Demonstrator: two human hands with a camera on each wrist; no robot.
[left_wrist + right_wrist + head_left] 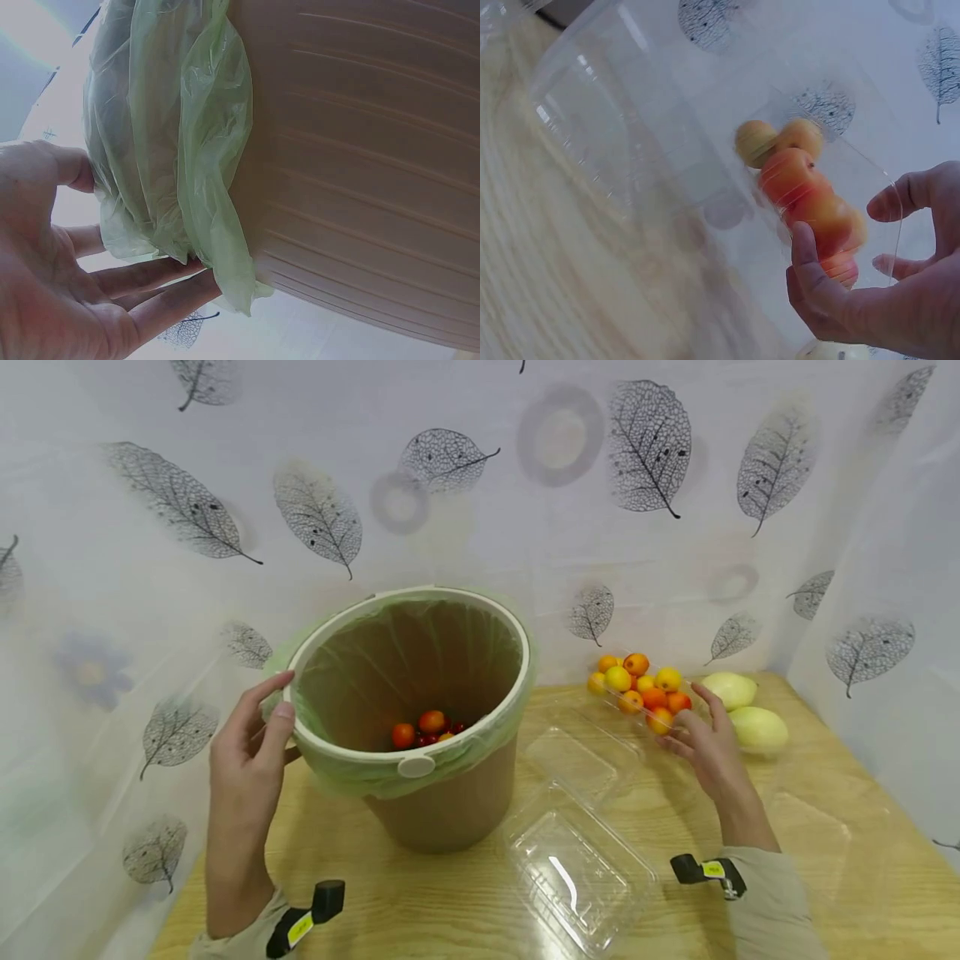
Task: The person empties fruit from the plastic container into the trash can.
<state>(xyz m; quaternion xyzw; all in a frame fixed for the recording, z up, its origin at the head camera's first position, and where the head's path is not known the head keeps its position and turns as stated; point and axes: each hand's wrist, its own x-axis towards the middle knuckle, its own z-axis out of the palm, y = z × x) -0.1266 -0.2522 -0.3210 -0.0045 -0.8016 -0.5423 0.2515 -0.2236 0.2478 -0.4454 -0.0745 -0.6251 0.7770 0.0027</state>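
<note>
Clear plastic trays [577, 881] are lying toward the bench's [420, 910] front edge. Beyond them at left, the left hand [251, 747] is gripping the lined bucket's [450, 810] rim. Toward the rear right corner, the right hand [708, 743] is pinching a transparent container [876, 168] of round orange, yellow and reddish fruit [654, 697]. Transfer is apparently being prepared; the next move is probably requiring a steady carry.

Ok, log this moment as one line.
left hand: grips bucket by rim; right hand: holds clear container, small fruit inside; bucket: orange and red fruit inside; beside right hand: two pale yellow fruits
</note>
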